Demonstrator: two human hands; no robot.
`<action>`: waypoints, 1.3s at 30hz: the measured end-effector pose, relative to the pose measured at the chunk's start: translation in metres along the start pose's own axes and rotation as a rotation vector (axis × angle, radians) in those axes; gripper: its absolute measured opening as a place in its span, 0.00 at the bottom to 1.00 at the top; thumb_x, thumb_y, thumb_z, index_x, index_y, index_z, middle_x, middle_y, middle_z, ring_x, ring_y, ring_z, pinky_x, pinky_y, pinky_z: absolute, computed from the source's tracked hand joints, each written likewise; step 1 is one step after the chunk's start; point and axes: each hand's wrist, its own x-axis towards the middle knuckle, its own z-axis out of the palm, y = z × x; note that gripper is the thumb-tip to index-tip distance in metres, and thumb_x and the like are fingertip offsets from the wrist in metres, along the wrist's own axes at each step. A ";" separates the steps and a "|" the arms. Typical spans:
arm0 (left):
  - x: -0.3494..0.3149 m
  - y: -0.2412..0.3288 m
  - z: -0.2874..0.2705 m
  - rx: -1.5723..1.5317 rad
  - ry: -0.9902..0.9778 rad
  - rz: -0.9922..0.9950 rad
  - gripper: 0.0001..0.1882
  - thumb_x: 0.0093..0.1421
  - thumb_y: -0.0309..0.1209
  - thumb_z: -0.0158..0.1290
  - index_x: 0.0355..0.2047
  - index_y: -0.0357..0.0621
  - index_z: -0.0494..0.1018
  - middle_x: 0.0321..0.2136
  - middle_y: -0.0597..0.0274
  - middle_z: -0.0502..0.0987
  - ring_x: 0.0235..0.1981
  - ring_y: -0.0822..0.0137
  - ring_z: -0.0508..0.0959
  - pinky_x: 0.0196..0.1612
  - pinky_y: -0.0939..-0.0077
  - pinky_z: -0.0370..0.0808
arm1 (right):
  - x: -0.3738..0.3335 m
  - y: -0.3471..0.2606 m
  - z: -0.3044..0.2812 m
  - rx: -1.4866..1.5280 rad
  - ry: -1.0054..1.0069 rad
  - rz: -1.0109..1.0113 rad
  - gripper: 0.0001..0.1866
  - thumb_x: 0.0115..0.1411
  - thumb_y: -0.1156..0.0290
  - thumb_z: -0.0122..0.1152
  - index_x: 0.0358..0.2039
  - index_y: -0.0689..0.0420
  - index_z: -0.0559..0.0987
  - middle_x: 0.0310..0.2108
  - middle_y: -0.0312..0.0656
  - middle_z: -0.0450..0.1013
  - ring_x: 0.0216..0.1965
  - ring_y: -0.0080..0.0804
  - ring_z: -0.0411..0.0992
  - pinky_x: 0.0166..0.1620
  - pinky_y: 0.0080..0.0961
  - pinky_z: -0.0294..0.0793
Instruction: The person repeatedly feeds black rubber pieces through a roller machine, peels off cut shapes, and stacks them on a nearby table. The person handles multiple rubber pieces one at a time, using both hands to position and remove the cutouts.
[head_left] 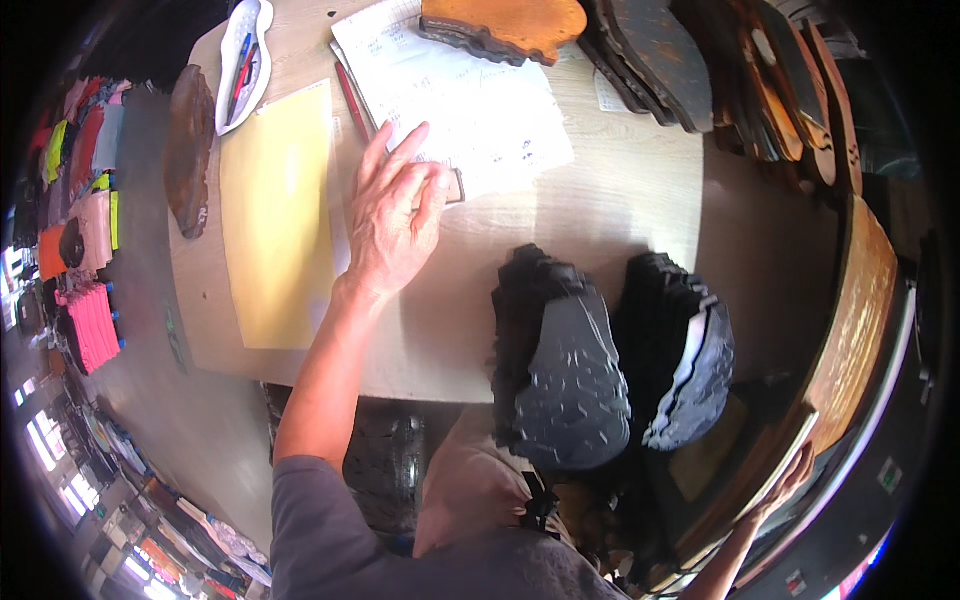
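My left hand (398,215) is over the near edge of some white papers (480,120) with handwriting, its fingers apart. Beside its fingertips lies a small dark-rimmed rectangular thing (456,187), partly covered by the hand. A red pen (352,103) rests along the papers' left edge. At the lower right, my right hand (785,482) has its fingers against the pale edge of a long wooden board (735,500) and seems to grip it. Between the hands, at the table's near edge, are two stacks of black shoe soles, one on the left (572,380) and one on the right (690,365).
A yellow sheet (280,220) lies on the table (420,345), near a white tray (262,75) with pens. Brown sole-shaped pieces (187,150) stand at the left edge. Orange pieces (510,25) and dark sole-shaped stacks (665,60) line the back. Colourful piles (92,325) are far left.
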 end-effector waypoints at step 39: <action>0.015 0.023 -0.022 -0.198 0.034 -0.098 0.12 0.71 0.24 0.54 0.28 0.33 0.70 0.64 0.48 0.78 0.71 0.42 0.68 0.73 0.47 0.60 | 0.011 -0.022 -0.010 0.304 -0.031 0.504 0.34 0.77 0.44 0.47 0.72 0.57 0.70 0.69 0.52 0.65 0.70 0.50 0.64 0.71 0.50 0.66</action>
